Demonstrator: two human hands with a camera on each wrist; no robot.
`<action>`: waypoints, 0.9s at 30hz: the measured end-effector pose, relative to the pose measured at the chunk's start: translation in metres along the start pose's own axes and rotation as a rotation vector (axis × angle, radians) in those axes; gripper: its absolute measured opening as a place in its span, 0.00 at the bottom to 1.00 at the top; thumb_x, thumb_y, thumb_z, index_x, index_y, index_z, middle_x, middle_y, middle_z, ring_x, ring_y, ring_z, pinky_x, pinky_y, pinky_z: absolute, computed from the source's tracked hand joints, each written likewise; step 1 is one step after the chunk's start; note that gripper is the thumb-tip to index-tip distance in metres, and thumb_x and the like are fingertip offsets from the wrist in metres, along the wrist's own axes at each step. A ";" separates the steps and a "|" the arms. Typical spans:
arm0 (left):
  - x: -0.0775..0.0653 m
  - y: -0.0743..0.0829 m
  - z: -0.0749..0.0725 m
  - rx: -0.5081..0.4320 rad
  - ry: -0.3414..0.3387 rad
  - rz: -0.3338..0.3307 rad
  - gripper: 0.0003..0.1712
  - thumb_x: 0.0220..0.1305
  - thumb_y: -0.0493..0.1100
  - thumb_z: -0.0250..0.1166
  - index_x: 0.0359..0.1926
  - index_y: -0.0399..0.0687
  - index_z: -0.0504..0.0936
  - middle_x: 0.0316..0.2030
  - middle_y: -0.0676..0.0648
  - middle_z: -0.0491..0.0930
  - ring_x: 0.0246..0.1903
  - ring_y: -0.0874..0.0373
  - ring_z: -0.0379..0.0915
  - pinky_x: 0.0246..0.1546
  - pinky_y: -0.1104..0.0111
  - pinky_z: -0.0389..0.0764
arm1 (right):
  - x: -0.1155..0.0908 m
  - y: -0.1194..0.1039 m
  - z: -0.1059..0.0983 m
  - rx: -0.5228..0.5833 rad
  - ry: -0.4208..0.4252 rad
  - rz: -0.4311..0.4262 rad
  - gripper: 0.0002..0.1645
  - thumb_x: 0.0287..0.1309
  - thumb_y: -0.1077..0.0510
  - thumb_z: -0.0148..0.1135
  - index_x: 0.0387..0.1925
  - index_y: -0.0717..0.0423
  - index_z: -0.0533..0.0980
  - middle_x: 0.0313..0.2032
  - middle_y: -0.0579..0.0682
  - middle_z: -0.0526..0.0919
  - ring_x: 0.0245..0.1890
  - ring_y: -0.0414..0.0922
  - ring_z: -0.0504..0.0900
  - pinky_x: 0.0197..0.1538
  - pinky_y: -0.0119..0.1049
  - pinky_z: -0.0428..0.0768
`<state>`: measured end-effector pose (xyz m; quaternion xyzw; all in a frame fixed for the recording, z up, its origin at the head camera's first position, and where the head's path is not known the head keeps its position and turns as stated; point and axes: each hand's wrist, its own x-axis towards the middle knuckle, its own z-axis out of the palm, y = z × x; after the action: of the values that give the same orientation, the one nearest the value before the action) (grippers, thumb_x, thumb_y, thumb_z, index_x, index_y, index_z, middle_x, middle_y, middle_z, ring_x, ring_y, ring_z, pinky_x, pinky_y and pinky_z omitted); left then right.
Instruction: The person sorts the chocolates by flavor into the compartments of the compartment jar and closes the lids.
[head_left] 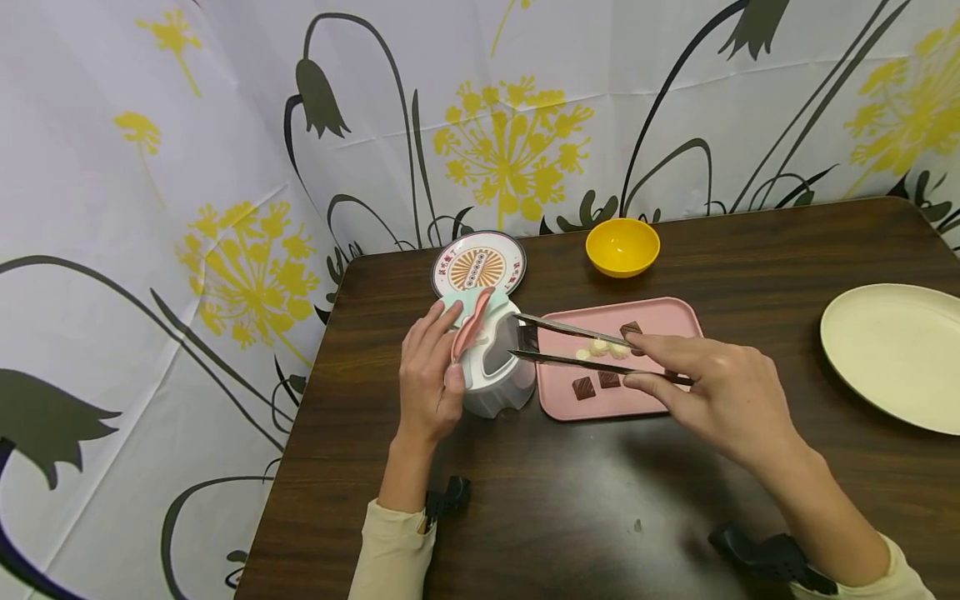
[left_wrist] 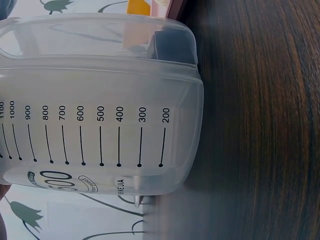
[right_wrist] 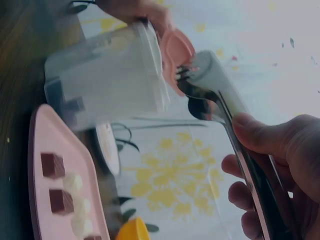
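Note:
My left hand [head_left: 431, 375] holds the top of a translucent storage container [left_wrist: 100, 90] with measuring marks, beside its raised pink and mint flap [head_left: 471, 325]. Dark squarish shapes show through the container's lower wall. In my right hand [head_left: 727, 400] is a pair of metal tongs [head_left: 570, 361], one end forked and the other spoon-like. Their arms stand apart at the container's opening, with nothing visible between the tips. Beside the container, a pink tray [head_left: 667, 317] bears several brown chocolate squares [head_left: 583, 388] and small cream-coloured pieces [head_left: 600, 347].
A patterned plate [head_left: 502, 250] lies behind the container. Toward the back edge stands a yellow bowl [head_left: 622, 247], and a large cream plate [head_left: 900, 358] sits at the right. All rest on a dark wooden table [head_left: 555, 517] against a flowered curtain.

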<state>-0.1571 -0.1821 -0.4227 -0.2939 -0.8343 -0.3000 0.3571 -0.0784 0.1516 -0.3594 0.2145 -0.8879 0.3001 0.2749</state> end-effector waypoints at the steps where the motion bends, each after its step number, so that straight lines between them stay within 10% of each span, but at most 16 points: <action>1: 0.000 0.000 0.000 0.000 0.001 0.001 0.34 0.64 0.55 0.37 0.45 0.38 0.84 0.60 0.43 0.77 0.64 0.43 0.66 0.64 0.46 0.59 | 0.001 -0.003 0.002 0.001 0.005 0.005 0.29 0.41 0.49 0.77 0.51 0.43 0.84 0.39 0.39 0.88 0.14 0.30 0.65 0.16 0.30 0.60; 27: 0.000 -0.001 0.000 0.001 -0.001 0.002 0.33 0.62 0.54 0.38 0.45 0.38 0.84 0.61 0.44 0.76 0.64 0.43 0.66 0.64 0.46 0.59 | 0.005 -0.018 0.027 -0.005 -0.049 0.135 0.27 0.44 0.49 0.77 0.51 0.43 0.85 0.36 0.43 0.88 0.13 0.31 0.67 0.17 0.35 0.62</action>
<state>-0.1577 -0.1826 -0.4229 -0.2947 -0.8344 -0.2991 0.3571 -0.0820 0.1203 -0.3669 0.1607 -0.9075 0.3105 0.2329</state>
